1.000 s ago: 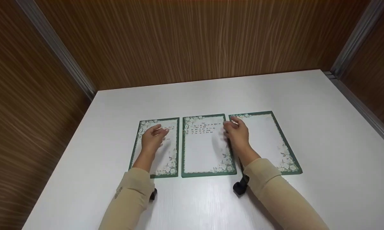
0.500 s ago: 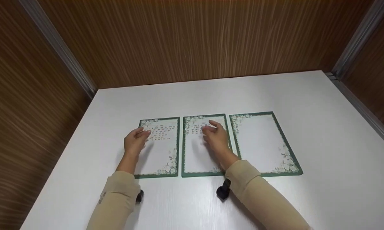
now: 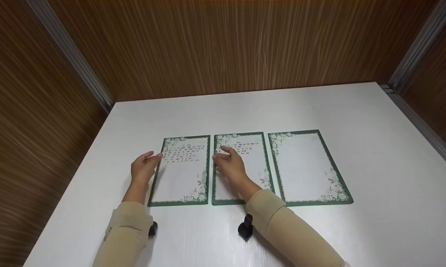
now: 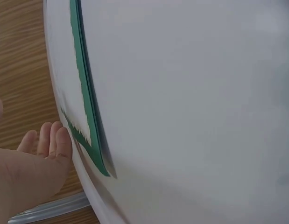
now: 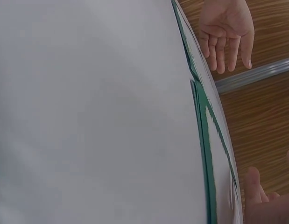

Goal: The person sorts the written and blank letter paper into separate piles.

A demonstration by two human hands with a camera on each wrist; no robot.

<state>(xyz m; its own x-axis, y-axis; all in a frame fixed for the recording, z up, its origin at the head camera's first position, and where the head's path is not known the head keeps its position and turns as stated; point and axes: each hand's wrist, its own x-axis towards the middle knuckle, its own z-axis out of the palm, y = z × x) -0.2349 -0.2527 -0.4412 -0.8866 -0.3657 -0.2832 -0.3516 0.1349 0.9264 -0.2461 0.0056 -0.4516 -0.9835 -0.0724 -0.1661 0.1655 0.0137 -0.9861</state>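
Three white sheets with green flowered borders lie side by side on a white table. Handwritten-looking lines cover the upper part of the left sheet (image 3: 182, 178) and the middle sheet (image 3: 223, 139); the right sheet (image 3: 301, 167) shows no writing. My left hand (image 3: 143, 167) hovers at the left sheet's outer edge, fingers loosely bent around nothing. Above the left side of the middle sheet is my right hand (image 3: 233, 168), also holding nothing and hiding some of its text. In the left wrist view, my left hand's fingers (image 4: 55, 140) show beside a green-edged corner.
The white table (image 3: 245, 107) runs back to a brown wood-grain panel (image 3: 223, 44). Side panels meet it at metal strips (image 3: 71, 52). A black wrist-worn device (image 3: 246, 228) sits below my right cuff, another (image 3: 153, 229) below my left.
Both hands have moved left. The left went from over the left sheet to its outer edge; the right crossed from between the middle and right sheets to the middle sheet's left side.
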